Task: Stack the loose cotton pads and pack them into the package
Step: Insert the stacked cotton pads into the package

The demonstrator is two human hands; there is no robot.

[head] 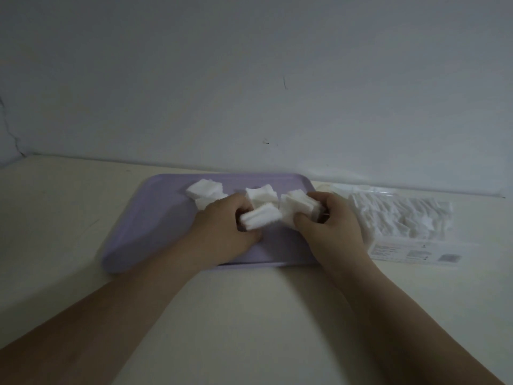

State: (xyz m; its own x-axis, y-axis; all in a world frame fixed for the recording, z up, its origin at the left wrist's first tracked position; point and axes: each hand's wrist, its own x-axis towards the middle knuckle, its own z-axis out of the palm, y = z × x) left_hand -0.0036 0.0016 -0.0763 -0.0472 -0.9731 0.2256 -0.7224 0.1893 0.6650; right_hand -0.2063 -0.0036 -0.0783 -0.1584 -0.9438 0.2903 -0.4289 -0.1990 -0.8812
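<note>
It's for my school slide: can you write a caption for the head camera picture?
Left hand and right hand each grip cotton pads over a lilac tray, the package beside it.

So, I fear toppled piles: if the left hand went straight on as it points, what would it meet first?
Probably the loose pile of pads on the tray, just beyond the left hand and the stack it grips; depth is unclear.

I see white square cotton pads in four lots. One small stack point(261, 216) is pinched in my left hand point(224, 226), tilted. A second stack point(298, 208) is gripped in my right hand point(333, 220), just beside the first. Overlapping loose pads point(205, 188) lie near the far edge of the lilac tray point(155, 218), with further pads point(262, 194) behind the held stacks. The clear package point(402, 218), holding jumbled pads, lies flat just right of the tray.
</note>
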